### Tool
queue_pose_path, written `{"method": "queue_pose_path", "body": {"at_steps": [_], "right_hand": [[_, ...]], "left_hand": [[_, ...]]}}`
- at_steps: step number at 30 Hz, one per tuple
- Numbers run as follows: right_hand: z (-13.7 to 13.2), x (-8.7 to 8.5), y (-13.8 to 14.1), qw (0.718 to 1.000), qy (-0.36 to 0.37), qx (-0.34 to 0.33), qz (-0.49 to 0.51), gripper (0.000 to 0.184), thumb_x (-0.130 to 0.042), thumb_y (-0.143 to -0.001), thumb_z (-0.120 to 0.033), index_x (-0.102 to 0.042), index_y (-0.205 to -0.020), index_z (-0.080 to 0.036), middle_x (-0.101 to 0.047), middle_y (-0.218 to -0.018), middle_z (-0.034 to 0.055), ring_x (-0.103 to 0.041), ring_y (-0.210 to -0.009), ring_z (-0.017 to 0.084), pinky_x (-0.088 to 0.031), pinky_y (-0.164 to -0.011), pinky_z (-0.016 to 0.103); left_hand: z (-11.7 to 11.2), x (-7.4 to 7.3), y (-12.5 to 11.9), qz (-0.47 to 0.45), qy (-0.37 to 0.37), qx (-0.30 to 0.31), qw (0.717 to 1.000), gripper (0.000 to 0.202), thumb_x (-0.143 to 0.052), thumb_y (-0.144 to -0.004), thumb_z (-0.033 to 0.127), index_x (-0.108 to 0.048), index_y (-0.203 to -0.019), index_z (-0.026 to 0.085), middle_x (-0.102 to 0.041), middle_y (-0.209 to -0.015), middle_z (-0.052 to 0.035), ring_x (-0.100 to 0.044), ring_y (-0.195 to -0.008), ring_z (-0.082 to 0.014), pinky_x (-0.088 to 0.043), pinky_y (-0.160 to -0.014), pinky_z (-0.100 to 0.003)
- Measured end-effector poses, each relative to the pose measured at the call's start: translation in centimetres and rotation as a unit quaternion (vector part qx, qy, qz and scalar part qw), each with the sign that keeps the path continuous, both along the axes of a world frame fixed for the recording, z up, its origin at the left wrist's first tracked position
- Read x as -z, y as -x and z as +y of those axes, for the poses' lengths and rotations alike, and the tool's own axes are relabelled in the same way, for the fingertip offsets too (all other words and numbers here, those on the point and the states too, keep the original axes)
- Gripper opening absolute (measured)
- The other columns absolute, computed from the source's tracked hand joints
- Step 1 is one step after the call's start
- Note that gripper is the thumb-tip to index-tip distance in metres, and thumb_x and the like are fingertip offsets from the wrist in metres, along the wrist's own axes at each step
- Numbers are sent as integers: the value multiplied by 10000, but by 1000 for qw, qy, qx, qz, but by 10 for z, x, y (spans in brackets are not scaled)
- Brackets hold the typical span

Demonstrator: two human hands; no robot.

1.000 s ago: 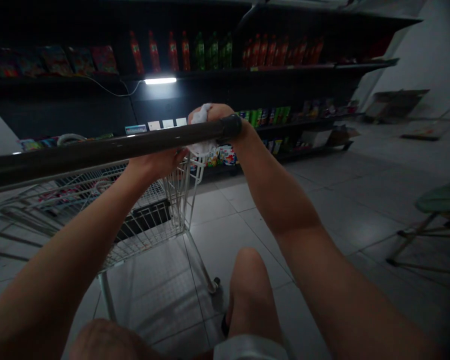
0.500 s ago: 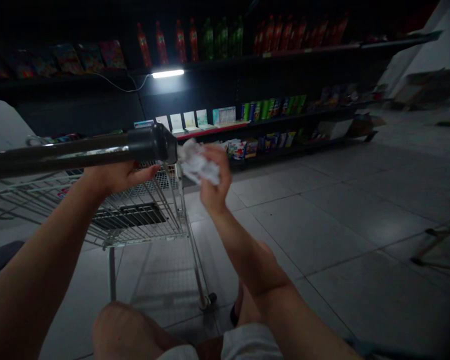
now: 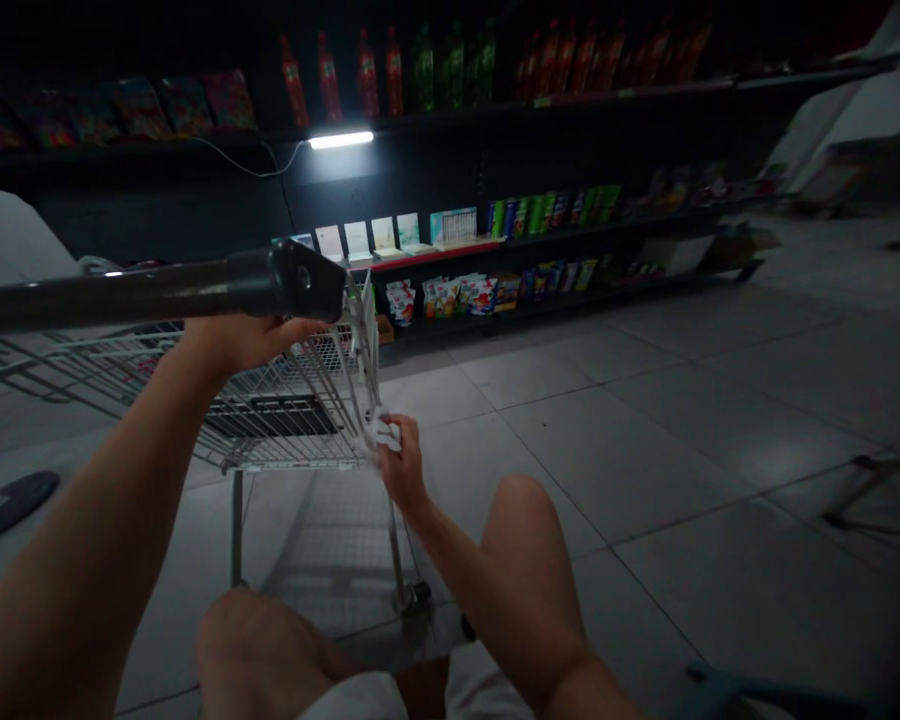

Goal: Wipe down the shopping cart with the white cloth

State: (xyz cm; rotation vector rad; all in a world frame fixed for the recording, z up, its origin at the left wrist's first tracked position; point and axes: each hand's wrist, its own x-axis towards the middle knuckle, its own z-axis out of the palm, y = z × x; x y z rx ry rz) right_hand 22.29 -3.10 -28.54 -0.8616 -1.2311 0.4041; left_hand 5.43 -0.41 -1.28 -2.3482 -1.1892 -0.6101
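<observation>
Right hand [image 3: 401, 465] pinches narrowly on crumpled white cloth [image 3: 379, 432], at 6 o'clock against wire cart basket [image 3: 300, 450]. Cloth seems light, soft; best taken by its bunched fold. Left hand [image 3: 244, 340] half-open under cart handle [image 3: 285, 280].

A white fluorescent tube [image 3: 340, 140] fixed beneath a black metal shelf [image 3: 450, 118] gives the strongest light in a dim store aisle, casting a pale glow on the panel below while the top shelf sinks into shadow. Soft glare streaks the dark tubular cart handle [image 3: 157, 290] and the grey floor tiles [image 3: 645, 470], and the wide-angle view bows and darkens toward the frame's edges, where detail turns soft.
</observation>
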Motion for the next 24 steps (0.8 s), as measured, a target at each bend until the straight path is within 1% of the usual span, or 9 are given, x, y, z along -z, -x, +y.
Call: {"method": "queue_pose_path", "body": {"at_steps": [2, 5, 7, 9, 13, 16, 20, 22, 24], "right_hand": [[-9, -27, -8, 992, -99, 55, -47, 288, -531, -793, -196, -645, -1053, -246, -545, -1165, 92, -532, -1138, 239, -488, -986, 427], [-3, -55, -16, 955, -222, 150, -129, 324, -540, -835, -213, -685, -1098, -334, -531, -1200, 73, -483, -1193, 263, -466, -1030, 460], [12, -60, -18, 945, -232, 176, -152, 402, -533, -848, -185, -672, -1179, -366, -537, -1209, 68, -463, -1183, 264, -445, -1050, 464], [30, -54, -19, 953, -187, 179, -155, 481, -513, -845, -154, -642, -1264, -351, -526, -1255, 83, -439, -1190, 274, -402, -1089, 488], [55, -6, -19, 962, -50, 216, -162, 606, -524, -768, -126, -595, -1353, -268, -475, -1327, 126, -399, -1233, 304, -343, -1132, 534], [59, 54, -17, 959, 50, 209, -184, 668, -525, -710, -65, -593, -1352, -237, -478, -1335, 139, -401, -1256, 298, -337, -1139, 535], [56, 127, -18, 956, 183, 125, -192, 752, -519, -631, 50, -604, -1333, -204, -497, -1356, 138, -434, -1290, 272, -373, -1141, 478], [54, 141, -23, 957, 210, 97, -177, 717, -532, -634, 75, -625, -1299, -179, -537, -1317, 139, -474, -1262, 262, -419, -1113, 455], [50, 135, -31, 962, 204, 80, -164, 552, -566, -713, 46, -657, -1220, -152, -600, -1215, 128, -537, -1188, 241, -468, -1065, 443]], "left_hand": [[-4, 1, -14, -14, -3, -18, 1000, 622, -378, -799, 792, -707, -987, 299, -739, -888, 1, -509, -1192, -308, -366, -1056, -475], [-8, 2, -40, -33, -6, -34, 999, 623, -379, -824, 778, -715, -1037, 299, -739, -946, -38, -567, -1151, -319, -412, -1011, -480], [-7, 3, -56, -38, -16, -33, 999, 602, -376, -851, 755, -714, -1069, 307, -732, -939, -55, -600, -1110, -319, -434, -981, -482], [-4, 6, -71, -40, -37, -30, 998, 596, -379, -864, 746, -711, -1084, 303, -725, -938, -66, -617, -1072, -322, -440, -974, -499], [1, 12, -96, -55, -81, -23, 995, 612, -397, -855, 764, -715, -1070, 288, -713, -970, -91, -611, -1031, -330, -434, -981, -548], [2, 15, -114, -69, -74, -34, 994, 618, -404, -849, 767, -720, -1039, 271, -704, -988, -106, -594, -1037, -347, -427, -971, -582], [2, 14, -130, -68, -55, -41, 995, 638, -393, -846, 776, -723, -1020, 258, -698, -998, -116, -585, -1048, -365, -408, -970, -614], [3, 13, -134, -66, -61, -32, 995, 644, -387, -846, 781, -723, -1013, 257, -700, -991, -115, -590, -1037, -362, -412, -965, -612], [3, 12, -134, -60, -65, -22, 996, 629, -395, -847, 775, -721, -1025, 268, -703, -979, -108, -598, -1024, -351, -426, -956, -593]]}}
